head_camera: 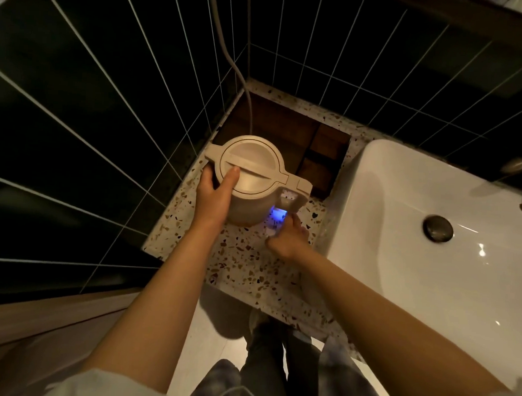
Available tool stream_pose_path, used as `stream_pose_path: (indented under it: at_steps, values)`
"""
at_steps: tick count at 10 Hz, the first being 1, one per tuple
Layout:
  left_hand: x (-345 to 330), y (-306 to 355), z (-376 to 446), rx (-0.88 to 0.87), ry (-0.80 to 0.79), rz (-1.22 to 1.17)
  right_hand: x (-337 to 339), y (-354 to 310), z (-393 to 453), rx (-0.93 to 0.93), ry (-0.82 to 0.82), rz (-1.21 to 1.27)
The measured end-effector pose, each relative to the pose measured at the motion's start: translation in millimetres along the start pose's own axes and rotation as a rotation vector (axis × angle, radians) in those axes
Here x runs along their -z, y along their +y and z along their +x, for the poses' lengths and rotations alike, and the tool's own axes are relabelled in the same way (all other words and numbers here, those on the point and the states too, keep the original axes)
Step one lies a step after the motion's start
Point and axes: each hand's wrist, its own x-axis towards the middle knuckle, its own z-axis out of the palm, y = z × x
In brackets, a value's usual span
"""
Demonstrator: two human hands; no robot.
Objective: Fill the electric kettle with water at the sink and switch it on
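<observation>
A cream electric kettle (pixel 255 167) with its lid closed stands on the terrazzo counter (pixel 250 266) in the corner, left of the white sink (pixel 416 234). A blue light (pixel 278 214) glows at the bottom of its handle. My left hand (pixel 213 192) wraps the kettle's left side, thumb resting on the lid. My right hand (pixel 286 239) is at the base of the handle, fingertips touching the lit switch, fingers curled.
A white cord (pixel 248 107) runs down the dark tiled wall (pixel 108 101) to behind the kettle. A wooden insert (pixel 289 130) lies behind it. The sink has a dark drain plug (pixel 438 229). My legs and the pale floor show below the counter edge.
</observation>
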Motion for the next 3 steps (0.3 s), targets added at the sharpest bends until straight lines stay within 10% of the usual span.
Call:
stream_pose_path:
  at_steps: [3]
  values:
    - [2.7, -2.0, -15.6, -0.012, 0.048, 0.063, 28.7, -4.3, -48.0, 0.173, 0.111, 0.138]
